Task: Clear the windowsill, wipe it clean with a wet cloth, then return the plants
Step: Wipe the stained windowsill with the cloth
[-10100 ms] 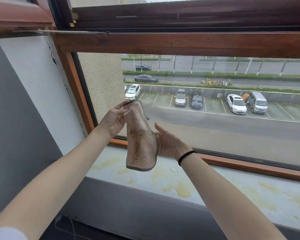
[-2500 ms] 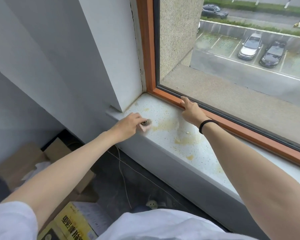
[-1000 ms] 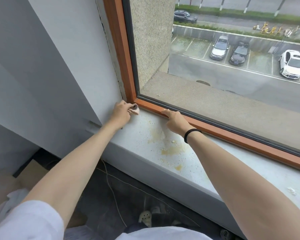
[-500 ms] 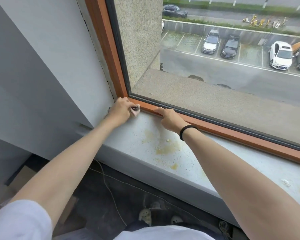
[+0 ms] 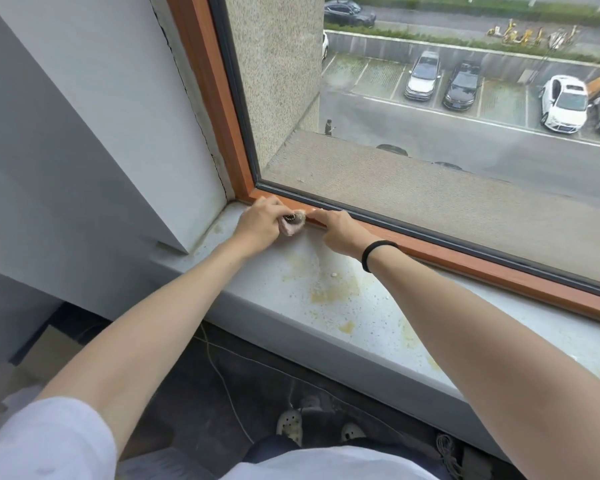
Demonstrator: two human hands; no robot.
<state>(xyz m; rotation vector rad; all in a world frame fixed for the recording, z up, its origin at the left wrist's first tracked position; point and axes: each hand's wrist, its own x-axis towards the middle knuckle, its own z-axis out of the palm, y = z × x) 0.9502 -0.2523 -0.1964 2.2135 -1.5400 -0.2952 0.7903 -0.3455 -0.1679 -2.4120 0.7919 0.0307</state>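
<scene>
While we wipe the stained windowsill [image 5: 257, 282] corner | left hand [image 5: 257, 226] grips cloth [image 5: 294, 226] | right hand [image 5: 342, 233] rests empty on frame [image 5: 465, 269] | plants pending

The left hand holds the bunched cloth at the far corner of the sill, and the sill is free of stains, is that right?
Not quite. The left hand does hold the bunched cloth at the far corner of the sill, but the sill is not free of stains: the head view shows yellow stains across it.
</scene>
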